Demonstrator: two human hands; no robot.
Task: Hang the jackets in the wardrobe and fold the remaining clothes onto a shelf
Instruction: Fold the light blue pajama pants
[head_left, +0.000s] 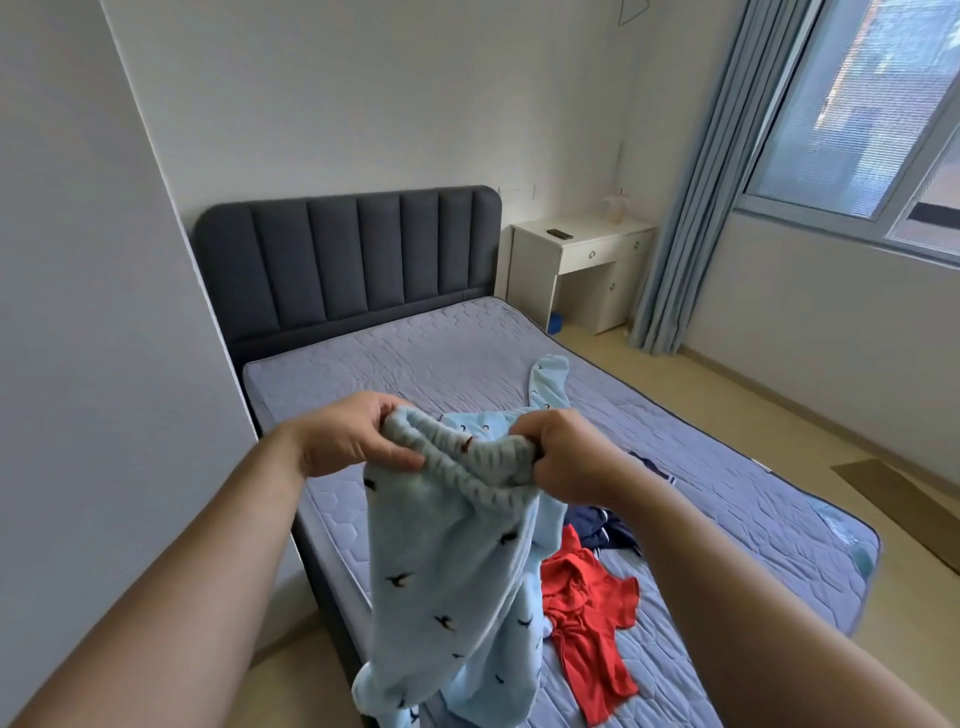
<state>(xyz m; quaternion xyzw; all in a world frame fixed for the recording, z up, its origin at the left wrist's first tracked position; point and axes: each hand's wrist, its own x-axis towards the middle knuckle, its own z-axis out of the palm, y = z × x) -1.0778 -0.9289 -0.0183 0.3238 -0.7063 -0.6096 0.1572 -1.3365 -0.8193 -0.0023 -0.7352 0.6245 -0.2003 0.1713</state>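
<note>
Gripping a light blue fleece garment (452, 561) at its ribbed edge, both hands are raised over the bed (415, 353). Left hand (353, 441): fingers curled round the bunched ribbing, thumb on the near side. Right hand (566, 457): closed tight on the other end of the same ribbing, knuckles toward the camera. The two hands are near each other, with the ribbed band gathered between them.

The garment has small dark bird marks. It hangs from the hands, its lower part reaching the near edge of the mattress. Beyond the hands a strip of the same blue fabric lies flat on the mattress; cannot tell whether it belongs to the held piece.

A red garment (587, 613) lies crumpled on the mattress, just right of the hanging fleece. A navy garment (602, 525) lies just behind it, partly hidden by the right forearm.

Dark grey padded headboard (353, 260) against the far wall. White worktop (582, 254) beside the bed, blue curtain (691, 208) next to it.
</note>
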